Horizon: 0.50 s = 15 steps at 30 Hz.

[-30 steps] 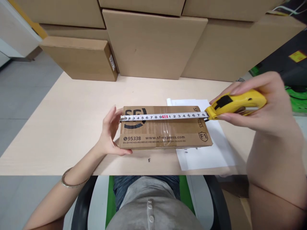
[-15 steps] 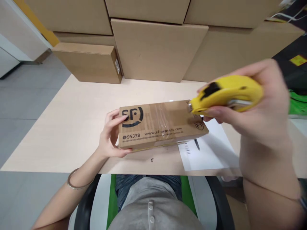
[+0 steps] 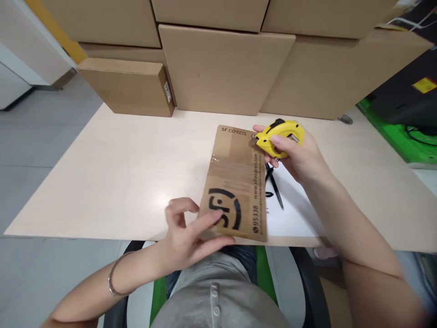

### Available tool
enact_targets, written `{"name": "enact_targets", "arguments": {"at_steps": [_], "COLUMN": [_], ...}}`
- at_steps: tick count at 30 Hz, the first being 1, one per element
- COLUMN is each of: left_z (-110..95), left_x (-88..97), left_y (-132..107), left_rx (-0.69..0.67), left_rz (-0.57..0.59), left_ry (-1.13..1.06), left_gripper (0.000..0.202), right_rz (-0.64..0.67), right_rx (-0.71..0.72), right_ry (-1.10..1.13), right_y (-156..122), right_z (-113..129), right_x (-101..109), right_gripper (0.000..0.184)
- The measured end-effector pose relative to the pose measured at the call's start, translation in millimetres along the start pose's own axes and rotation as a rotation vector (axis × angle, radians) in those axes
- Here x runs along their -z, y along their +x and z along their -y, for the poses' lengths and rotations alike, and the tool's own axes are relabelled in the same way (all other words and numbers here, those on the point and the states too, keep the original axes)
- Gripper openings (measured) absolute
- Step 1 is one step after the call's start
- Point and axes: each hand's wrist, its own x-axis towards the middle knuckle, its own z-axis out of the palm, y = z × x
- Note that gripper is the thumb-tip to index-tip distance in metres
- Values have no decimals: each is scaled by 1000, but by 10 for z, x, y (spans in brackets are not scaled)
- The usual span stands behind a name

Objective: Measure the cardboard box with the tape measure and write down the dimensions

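Note:
A brown cardboard box point(image 3: 235, 168) with a black SF logo lies lengthwise in front of me, its logo end toward my body. Clear tape runs across its middle. My left hand point(image 3: 187, 230) grips the near end, index finger on the printed face and thumb along the near edge. Closed around a yellow utility knife point(image 3: 283, 136) is my right hand point(image 3: 300, 157), at the box's far right corner. The knife's tip is at that corner; whether it touches the cardboard I cannot tell.
Large cardboard boxes point(image 3: 225, 68) stand stacked along the back of the table point(image 3: 136, 173). A smaller box point(image 3: 129, 89) sits at the back left. Right of the held box, a black pen point(image 3: 276, 189) lies on white paper point(image 3: 297, 209). Green and black items point(image 3: 399, 123) are at right.
The box has turned about a quarter, its SF end now toward me. My left hand has moved right and nearer. My right hand with the knife has moved left.

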Motion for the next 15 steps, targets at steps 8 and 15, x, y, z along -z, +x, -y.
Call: {"name": "enact_targets", "arguments": {"at_steps": [8,15], "left_z": [634,985], "left_x": [-78,-247], "left_y": [340,504], "left_rx": [318,365], "left_rz": [102,362], "left_ry": [-330,-601], "left_gripper": [76,103], "right_rz": [145,166], "right_rx": [32,297], "right_ry": [-71,-255], "right_y": [162,293], "right_z": [-14,155], "right_x": [52,-169], "right_gripper": [40,57]}}
